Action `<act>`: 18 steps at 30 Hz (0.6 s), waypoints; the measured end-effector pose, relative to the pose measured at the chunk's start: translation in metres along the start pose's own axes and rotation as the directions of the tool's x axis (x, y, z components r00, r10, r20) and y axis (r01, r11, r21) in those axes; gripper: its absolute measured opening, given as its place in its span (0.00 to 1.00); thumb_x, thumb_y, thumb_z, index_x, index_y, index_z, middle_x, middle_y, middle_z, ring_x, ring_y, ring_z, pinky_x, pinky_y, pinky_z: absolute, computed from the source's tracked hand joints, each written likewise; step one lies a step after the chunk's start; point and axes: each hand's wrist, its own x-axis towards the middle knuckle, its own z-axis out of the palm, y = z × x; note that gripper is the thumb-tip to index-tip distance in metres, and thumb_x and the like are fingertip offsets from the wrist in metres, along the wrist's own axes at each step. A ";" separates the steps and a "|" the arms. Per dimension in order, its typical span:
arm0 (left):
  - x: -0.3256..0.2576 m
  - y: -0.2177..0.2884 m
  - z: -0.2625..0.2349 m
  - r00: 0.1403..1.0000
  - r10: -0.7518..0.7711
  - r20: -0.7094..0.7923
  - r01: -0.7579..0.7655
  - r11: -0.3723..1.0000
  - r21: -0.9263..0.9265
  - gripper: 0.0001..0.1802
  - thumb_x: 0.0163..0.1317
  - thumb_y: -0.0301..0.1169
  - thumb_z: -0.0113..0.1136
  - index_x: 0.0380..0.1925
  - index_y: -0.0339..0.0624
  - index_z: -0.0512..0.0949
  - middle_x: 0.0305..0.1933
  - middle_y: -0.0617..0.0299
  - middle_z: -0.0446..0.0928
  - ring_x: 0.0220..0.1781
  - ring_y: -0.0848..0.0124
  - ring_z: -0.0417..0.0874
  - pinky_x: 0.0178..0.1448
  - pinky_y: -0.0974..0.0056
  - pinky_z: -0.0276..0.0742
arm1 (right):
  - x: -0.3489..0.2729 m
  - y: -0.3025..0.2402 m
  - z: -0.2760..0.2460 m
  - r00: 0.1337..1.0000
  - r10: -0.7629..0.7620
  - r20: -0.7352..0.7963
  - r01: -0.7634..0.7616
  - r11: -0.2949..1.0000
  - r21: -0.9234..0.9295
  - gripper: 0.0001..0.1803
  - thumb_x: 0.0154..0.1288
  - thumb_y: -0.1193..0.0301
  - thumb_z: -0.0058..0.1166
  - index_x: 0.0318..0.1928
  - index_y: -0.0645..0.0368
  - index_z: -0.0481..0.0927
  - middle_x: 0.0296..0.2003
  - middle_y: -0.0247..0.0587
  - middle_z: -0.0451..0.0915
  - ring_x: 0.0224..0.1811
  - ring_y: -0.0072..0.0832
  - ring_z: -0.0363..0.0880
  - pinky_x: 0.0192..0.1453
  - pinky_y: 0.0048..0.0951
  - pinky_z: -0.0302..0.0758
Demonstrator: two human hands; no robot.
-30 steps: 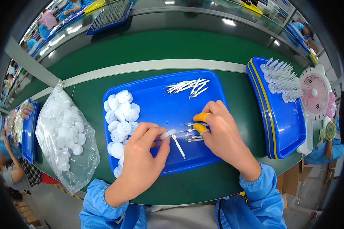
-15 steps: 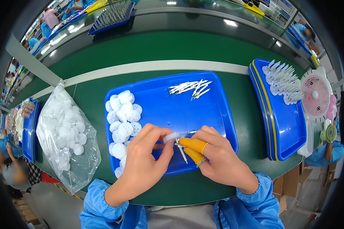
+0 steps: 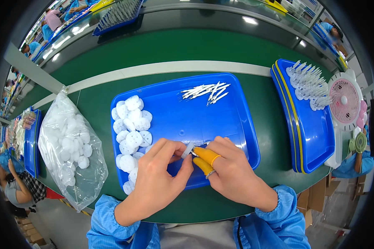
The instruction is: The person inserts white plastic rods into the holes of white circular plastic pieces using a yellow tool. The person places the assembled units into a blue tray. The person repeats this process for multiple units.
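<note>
My left hand (image 3: 160, 176) pinches a round, translucent white plastic disc (image 3: 188, 150) on edge between thumb and fingertips, above the blue tray (image 3: 220, 128). Against its right side, my right hand (image 3: 232, 172) is closed on a thin white stick (image 3: 193, 152); yellow finger covers sit on its thumb and forefinger. Only a short bit of the stick shows at the disc, and how far it goes in I cannot tell. Loose white discs (image 3: 134, 139) are heaped along the tray's left side. Several thin white sticks (image 3: 205, 91) lie at its far right.
A clear bag of white discs (image 3: 70, 145) lies to the left. At the right, stacked blue trays (image 3: 309, 141) hold discs with upright sticks (image 3: 307, 83), beside a pink and white fan (image 3: 343, 99). A rail (image 3: 170, 69) crosses behind my tray; co-workers sit farther off.
The stick, which hung down below my right fingers, has swung up out of sight behind them and now meets the disc. My right hand has shifted slightly left.
</note>
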 end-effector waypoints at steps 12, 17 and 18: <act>-0.010 0.001 0.008 0.999 0.043 -0.020 -0.041 0.997 0.071 0.11 0.61 0.18 0.69 0.44 0.33 0.82 0.39 0.50 0.78 0.31 0.52 0.85 0.31 0.53 0.78 | -0.002 -0.015 0.015 0.983 0.160 -0.093 -0.150 0.983 0.106 0.17 0.46 0.85 0.62 0.41 0.73 0.86 0.35 0.50 0.79 0.40 0.49 0.78 0.42 0.47 0.77; -0.001 -0.001 -0.001 0.997 -0.005 -0.071 0.013 0.994 0.111 0.11 0.64 0.16 0.67 0.46 0.31 0.83 0.44 0.50 0.79 0.39 0.56 0.88 0.40 0.57 0.87 | 0.012 0.009 -0.015 0.983 0.183 -0.031 -0.183 0.983 0.013 0.20 0.51 0.88 0.60 0.46 0.68 0.90 0.35 0.49 0.83 0.39 0.46 0.80 0.43 0.41 0.76; 0.003 0.000 -0.005 0.997 -0.023 -0.077 0.031 0.994 0.103 0.10 0.66 0.15 0.66 0.47 0.30 0.84 0.45 0.52 0.80 0.42 0.60 0.89 0.44 0.59 0.91 | 0.012 0.015 -0.022 0.984 0.177 -0.026 -0.179 0.980 -0.087 0.19 0.51 0.87 0.64 0.46 0.69 0.90 0.40 0.47 0.83 0.45 0.45 0.79 0.47 0.41 0.77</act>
